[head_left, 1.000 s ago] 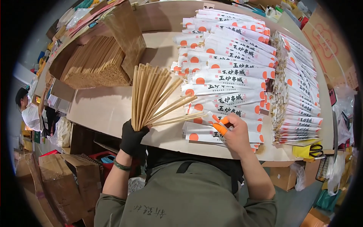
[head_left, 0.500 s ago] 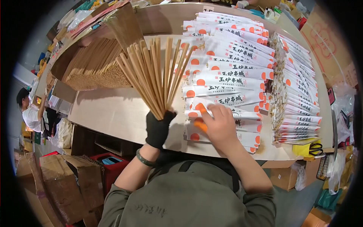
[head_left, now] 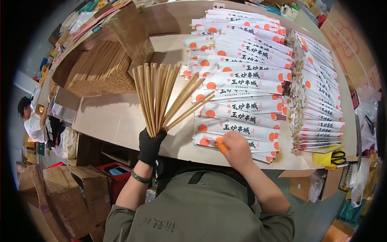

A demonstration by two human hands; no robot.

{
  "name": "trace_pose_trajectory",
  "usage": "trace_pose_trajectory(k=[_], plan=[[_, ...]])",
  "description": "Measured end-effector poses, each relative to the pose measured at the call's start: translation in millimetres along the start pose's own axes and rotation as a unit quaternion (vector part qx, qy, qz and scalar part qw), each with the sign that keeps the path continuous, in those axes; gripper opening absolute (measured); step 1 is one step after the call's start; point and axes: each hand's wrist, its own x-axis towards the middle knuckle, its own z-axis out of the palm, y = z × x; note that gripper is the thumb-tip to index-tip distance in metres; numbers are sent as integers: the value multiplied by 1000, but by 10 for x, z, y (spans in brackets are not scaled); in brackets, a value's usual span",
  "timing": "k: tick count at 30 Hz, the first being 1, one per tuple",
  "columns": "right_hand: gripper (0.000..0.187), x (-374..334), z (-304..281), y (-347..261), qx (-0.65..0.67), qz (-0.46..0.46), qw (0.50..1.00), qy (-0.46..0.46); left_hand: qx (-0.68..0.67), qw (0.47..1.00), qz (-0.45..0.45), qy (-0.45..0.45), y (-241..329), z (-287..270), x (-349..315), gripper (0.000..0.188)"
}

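My left hand (head_left: 152, 146), in a black glove, grips the lower ends of a fanned bunch of wooden chopsticks (head_left: 155, 101) above the table. The sticks spread upward, and a few lean right toward the paper sleeves. Over the near end of the pile of white paper chopstick sleeves (head_left: 242, 105), my right hand (head_left: 238, 149) is curled closed. Orange finger covers (head_left: 221, 145) on its fingertips press together. What those fingers hold, if anything, is hidden. The sleeves carry orange dots and dark print, and overlap in a column.
An open carton (head_left: 139, 38) of stacked chopsticks (head_left: 102, 68) lies at the far left of the table (head_left: 109, 117). Filled sleeves (head_left: 318, 92) are stacked on the right, with black-handled scissors (head_left: 338, 157) near the corner. Cardboard boxes (head_left: 66, 193) stand at lower left; another person (head_left: 35, 121) is farther left.
My left hand has moved left and down with the chopsticks, whose fan has spread. My right hand has drawn back toward me, and a sleeve it was handling now lies flat on the pile.
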Motion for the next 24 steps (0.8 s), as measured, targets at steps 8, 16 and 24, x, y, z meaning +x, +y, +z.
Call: trace_pose_trajectory(k=[8,16,24], plan=[[18,285,-334,62,280,311,908,1,69,988,66,-123,198,-346,-51,25],[15,357,-397,-5,-37,-68,997,11,190,967,113,-126,226,-312,97,28],[16,763,-805,110,-135,5,991,-1,101,978,174,-50,508,-62,178,29]])
